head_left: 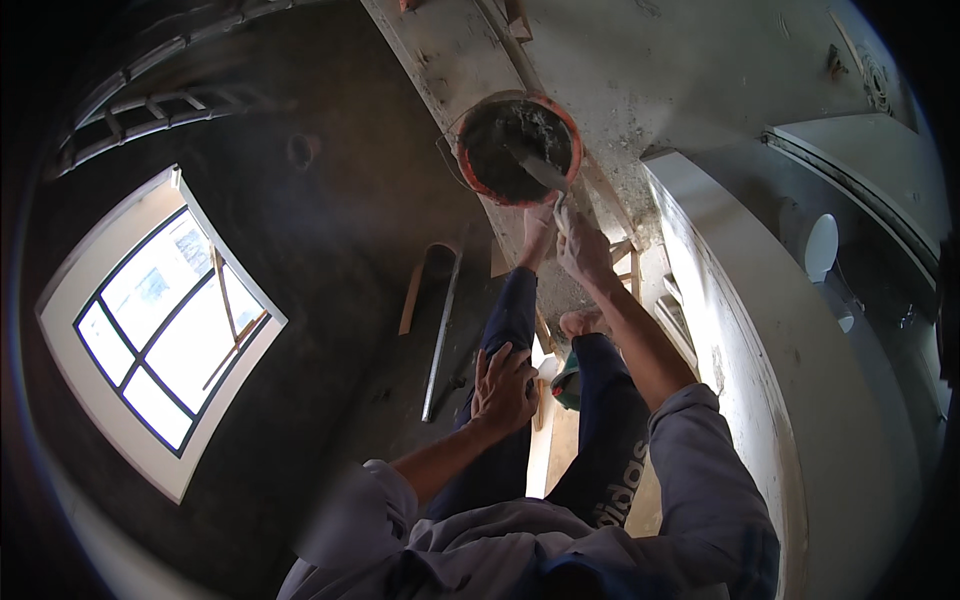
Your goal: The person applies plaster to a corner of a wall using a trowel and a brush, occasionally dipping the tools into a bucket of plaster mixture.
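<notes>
An orange bucket point(576, 148) of wet grey mortar point(500, 150) stands ahead of me, just beyond my bare left foot point(537, 238). My right hand point(578, 243) is closed round the handle of a trowel point(543, 172), its arm reaching forward. The trowel's grey-coated blade points into the bucket, over the mortar; whether it touches the mortar I cannot tell. Lower down, my left hand point(505, 385) lies on my left knee with its fingers stretched out and holds nothing.
Below my legs are wooden pieces point(630, 262) and a green container point(567, 388). A long metal straightedge point(442, 340) is left of my leg. A window point(165, 325) and a ladder point(150, 115) are farther left. A pale wall edge point(720, 290) runs close on my right.
</notes>
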### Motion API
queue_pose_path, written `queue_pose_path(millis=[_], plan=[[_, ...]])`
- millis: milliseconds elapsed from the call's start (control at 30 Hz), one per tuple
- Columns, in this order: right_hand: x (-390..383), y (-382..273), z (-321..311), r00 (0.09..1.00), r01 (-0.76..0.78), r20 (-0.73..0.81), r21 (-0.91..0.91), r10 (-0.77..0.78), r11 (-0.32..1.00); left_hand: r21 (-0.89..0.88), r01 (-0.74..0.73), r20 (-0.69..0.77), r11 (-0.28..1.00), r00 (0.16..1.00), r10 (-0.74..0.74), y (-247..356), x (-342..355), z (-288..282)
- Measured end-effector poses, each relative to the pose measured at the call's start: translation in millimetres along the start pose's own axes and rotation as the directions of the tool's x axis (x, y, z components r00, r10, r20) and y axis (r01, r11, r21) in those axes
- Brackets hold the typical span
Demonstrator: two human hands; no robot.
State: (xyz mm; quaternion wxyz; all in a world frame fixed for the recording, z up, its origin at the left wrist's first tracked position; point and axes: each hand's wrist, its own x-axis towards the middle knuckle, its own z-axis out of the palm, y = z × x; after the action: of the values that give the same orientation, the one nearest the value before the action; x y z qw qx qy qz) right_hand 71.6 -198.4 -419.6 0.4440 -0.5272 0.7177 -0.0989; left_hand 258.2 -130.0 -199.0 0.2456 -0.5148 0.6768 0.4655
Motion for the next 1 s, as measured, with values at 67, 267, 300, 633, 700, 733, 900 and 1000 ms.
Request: queue_pose_path(millis=[67, 267, 300, 633, 700, 733, 900, 1000], plan=[[-1.2, 0.8, -13.2, 0.998, -0.059, 0.005, -0.080, 0.060, 0.995, -0.003, -0.013, -0.016, 1.000, 1.000, 0.013, -3.6, -6.7, 4.7], [10.8, 58.9, -48.6, 1.000, 0.005, -0.006, -0.430, -0.008, 0.903, 0.014, -0.012, -0.009, 1.000, 1.000, 0.012, -4.6, -7.5, 5.7], [13.1, 74.5, -47.8, 0.992, 0.066, -0.065, -0.478, -0.110, 0.876, 0.014, -0.021, -0.015, 1.000, 1.000, 0.021, -5.8, -7.4, 5.5], [41.3, 59.6, -25.6, 0.988, 0.043, 0.156, -0.354, 0.014, 0.934, -0.002, 0.010, 0.022, 1.000, 1.000, -0.010, -4.7, -5.0, -0.6], [38.0, 52.8, -21.9, 0.981, -0.016, 0.182, -0.267, 0.067, 0.963, -0.001, 0.009, 0.018, 1.000, 1.000, -0.009, -3.7, -3.9, -3.4], [34.9, 50.5, -20.7, 0.976, -0.047, 0.197, -0.223, 0.092, 0.974, -0.003, 0.009, 0.020, 1.000, 1.000, -0.009, -4.1, -4.0, -2.7], [17.0, 40.3, -12.3, 0.996, 0.084, 0.061, -0.346, -0.067, 0.935, 0.004, 0.017, 0.049, 1.000, 0.999, -0.017, -2.4, -2.1, -4.8], [9.2, 31.1, -23.3, 0.998, 0.051, 0.046, -0.331, -0.037, 0.942, -0.012, 0.041, 0.073, 0.999, 0.997, -0.040, -1.5, -1.6, -4.2]])
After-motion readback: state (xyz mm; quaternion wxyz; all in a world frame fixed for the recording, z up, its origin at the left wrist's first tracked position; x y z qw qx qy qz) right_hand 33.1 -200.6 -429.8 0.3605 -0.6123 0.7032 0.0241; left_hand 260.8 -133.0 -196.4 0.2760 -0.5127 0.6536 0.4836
